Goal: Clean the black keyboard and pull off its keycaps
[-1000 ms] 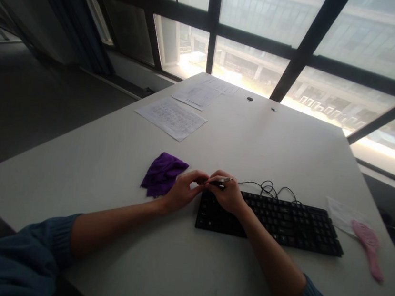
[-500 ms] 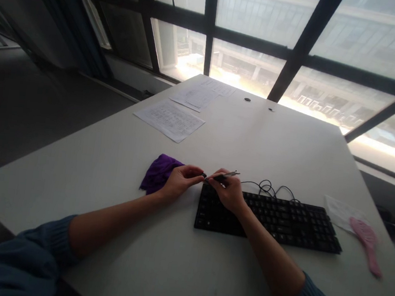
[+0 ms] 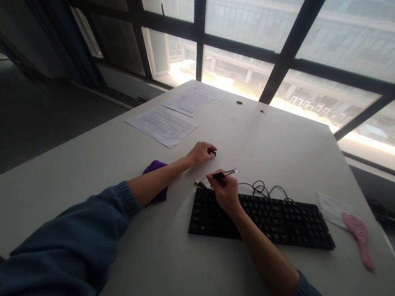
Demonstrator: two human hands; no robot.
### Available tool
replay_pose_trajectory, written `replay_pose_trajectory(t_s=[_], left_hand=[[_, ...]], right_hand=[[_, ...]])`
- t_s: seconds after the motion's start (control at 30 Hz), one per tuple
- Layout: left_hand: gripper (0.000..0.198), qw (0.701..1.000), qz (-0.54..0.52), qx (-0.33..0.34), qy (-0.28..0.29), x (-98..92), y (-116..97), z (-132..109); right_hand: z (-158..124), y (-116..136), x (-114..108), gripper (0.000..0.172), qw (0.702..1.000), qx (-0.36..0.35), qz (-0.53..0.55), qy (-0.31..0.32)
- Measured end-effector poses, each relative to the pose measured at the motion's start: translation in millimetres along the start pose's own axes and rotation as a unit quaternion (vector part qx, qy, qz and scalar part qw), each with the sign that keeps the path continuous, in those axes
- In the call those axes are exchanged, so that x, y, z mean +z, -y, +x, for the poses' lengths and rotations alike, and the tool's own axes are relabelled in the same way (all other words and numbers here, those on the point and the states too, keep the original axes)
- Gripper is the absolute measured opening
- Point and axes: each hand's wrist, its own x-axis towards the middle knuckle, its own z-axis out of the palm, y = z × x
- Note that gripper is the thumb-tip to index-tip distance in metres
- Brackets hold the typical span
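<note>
My left hand is just above the white table, past the keyboard's upper left corner. Its thumb and fingers pinch a small black piece, too small to name. My right hand is over the left part of the black keyboard, fingers closed round a slim tool with a dark handle and a thin metal tip that points right. The USB plug of the keyboard's cable lies by its upper left corner, close to my right fingertips. A purple cloth is partly hidden under my left forearm.
Loops of black cable lie behind the keyboard. To its right are a pink hairbrush and a thin white sheet. Printed papers lie at the far left of the table, with windows beyond.
My left hand has moved forward, away from my right hand, with the small black piece. The USB plug now shows on the table. My right hand still holds the tool; the view has shifted slightly.
</note>
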Motion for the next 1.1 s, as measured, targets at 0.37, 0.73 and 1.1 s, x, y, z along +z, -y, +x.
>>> replay_pose_trajectory(t_s=[0.37, 0.73, 1.1], left_hand=[[0.039, 0.999, -0.011, 0.022, 0.035, -0.2, 23, 35], [0.060, 0.998, -0.023, 0.023, 0.045, 1.3, 23, 33], [0.056, 0.999, -0.029, -0.021, -0.002, -10.3, 4, 15]], right_hand=[[2, 2, 0, 0.028, 0.999, 0.020, -0.028, 0.001], [1, -3, 1, 0.030, 1.000, 0.018, -0.023, -0.001], [0, -4, -1, 0.031, 0.999, 0.025, -0.014, -0.019]])
